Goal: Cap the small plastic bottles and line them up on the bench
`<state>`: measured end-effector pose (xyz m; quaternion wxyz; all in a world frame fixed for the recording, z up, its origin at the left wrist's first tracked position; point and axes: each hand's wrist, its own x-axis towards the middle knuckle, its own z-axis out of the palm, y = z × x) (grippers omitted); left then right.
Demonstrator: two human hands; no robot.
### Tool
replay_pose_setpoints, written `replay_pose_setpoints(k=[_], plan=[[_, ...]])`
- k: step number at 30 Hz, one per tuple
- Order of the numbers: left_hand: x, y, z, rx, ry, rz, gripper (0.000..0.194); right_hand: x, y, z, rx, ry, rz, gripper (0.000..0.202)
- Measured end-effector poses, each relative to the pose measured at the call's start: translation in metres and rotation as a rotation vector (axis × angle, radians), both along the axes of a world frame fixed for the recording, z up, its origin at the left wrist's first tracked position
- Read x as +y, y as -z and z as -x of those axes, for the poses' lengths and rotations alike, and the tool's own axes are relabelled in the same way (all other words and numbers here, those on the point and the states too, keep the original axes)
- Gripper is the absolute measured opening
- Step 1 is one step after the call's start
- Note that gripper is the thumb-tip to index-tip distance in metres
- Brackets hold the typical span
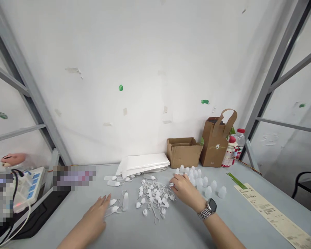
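My left hand lies low over the grey table, fingers stretched out. Just right of its fingertips are small white caps with loop straps and a translucent small bottle lying down. In the middle is a tangled pile of white strapped caps. At the pile's right edge, my right hand pinches a small white cap, partly hidden by the fingers. Beyond that hand stand several frosted small bottles without caps. More capped bottles lie behind the pile on the left.
White padded envelopes lie against the wall, beside an open cardboard box and a brown paper bag. Drink bottles stand behind the bag. A printed paper strip lies right; a power strip sits left.
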<state>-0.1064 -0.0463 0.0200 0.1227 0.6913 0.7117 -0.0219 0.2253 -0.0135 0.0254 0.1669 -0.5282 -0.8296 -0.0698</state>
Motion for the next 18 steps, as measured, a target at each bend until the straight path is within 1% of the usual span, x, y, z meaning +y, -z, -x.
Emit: replay_pose_setpoints(k=[4, 8, 11, 14, 18], plan=[[0.003, 0.009, -0.015, 0.121, 0.02, -0.028, 0.07, 0.0, 0.002, 0.001, -0.001, -0.008, 0.028, 0.016], [0.008, 0.016, -0.024, 0.15, 0.044, -0.152, 0.061, 0.0, 0.004, 0.002, -0.007, -0.008, 0.052, 0.017], [0.009, 0.013, -0.033, 0.148, 0.041, -0.226, 0.052, -0.001, 0.003, 0.003, -0.008, -0.012, 0.059, 0.016], [0.009, 0.005, -0.043, 0.162, 0.021, -0.236, 0.044, -0.003, 0.001, 0.004, -0.011, -0.017, 0.05, 0.016], [0.008, 0.0, -0.046, 0.156, -0.005, -0.294, 0.038, -0.004, -0.001, 0.004, -0.009, -0.029, 0.012, 0.019]])
